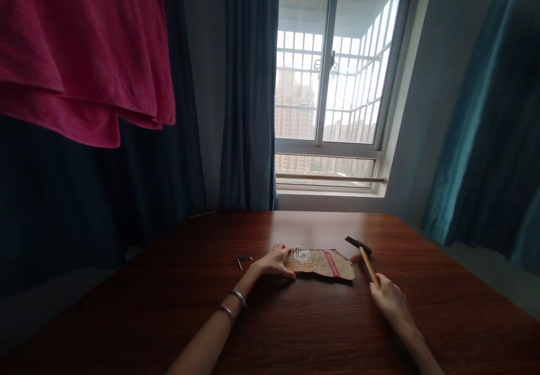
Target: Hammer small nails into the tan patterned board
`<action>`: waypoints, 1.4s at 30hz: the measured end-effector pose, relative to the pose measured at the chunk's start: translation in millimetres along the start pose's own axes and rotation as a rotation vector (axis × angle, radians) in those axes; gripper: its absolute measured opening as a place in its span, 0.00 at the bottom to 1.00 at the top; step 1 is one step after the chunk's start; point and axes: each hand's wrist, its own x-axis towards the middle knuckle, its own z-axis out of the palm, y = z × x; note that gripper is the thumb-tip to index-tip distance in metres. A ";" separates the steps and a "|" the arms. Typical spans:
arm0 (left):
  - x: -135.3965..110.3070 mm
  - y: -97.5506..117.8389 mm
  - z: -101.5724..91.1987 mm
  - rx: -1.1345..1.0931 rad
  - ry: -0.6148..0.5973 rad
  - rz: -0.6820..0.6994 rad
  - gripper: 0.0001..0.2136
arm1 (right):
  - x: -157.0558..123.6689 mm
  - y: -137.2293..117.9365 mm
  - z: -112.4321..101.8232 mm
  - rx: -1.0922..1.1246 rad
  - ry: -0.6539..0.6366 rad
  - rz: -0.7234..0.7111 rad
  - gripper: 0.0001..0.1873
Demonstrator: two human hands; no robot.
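A flat piece of cardboard, brown with many small holes and a red printed strip, lies on the table. Several thin nails stand upright in its left part. My left hand grips the cardboard's left end, thumb at the near edge and fingers at the far edge. To the right, my right hand is wrapped round the wooden handle of a hammer. The dark hammer head is beyond the cardboard's right end, apart from it. Loose nails lie left of my left hand.
The brown wooden table reaches to the wall under a barred window. Blue curtains hang on both sides. A pink towel hangs at upper left, above the table.
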 end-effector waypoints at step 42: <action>-1.3 0.5 -0.7 -0.074 -0.034 -0.030 0.50 | -15.5 -11.6 -1.0 -0.355 0.420 -0.079 0.18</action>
